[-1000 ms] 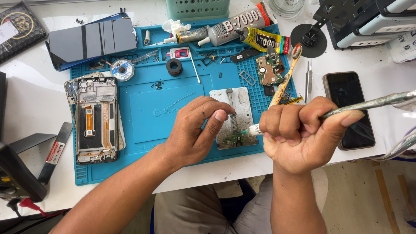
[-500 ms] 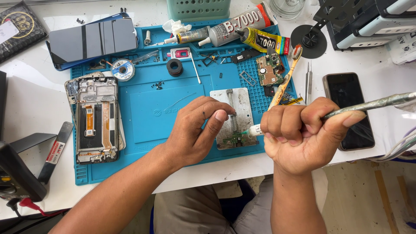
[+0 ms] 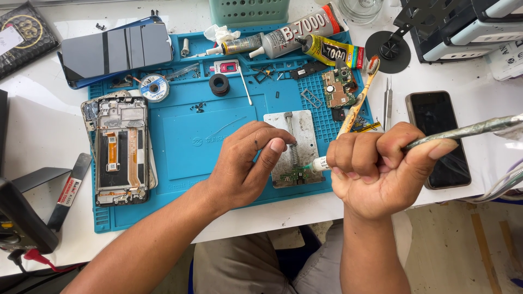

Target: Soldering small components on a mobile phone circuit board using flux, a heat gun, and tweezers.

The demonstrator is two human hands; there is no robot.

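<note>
Fingers (image 3: pixel 272 149) of left hand (image 3: pixel 245 163) curled over circuit board (image 3: pixel 294 175); right hand (image 3: pixel 376 169) fisted around soldering iron (image 3: pixel 468 130), tip probably touching board.

The right hand (image 3: pixel 376 169) covers most of the tool's (image 3: pixel 318 163) white body; only its tip shows at 9 o'clock of the fist. The left hand (image 3: pixel 248 163) hides part of the metal holder (image 3: pixel 302 128), and the small board (image 3: pixel 294 175) there is too small to read. The cable (image 3: pixel 468 130) and the green basket (image 3: pixel 248 10) are cut by the picture's edges.
</note>
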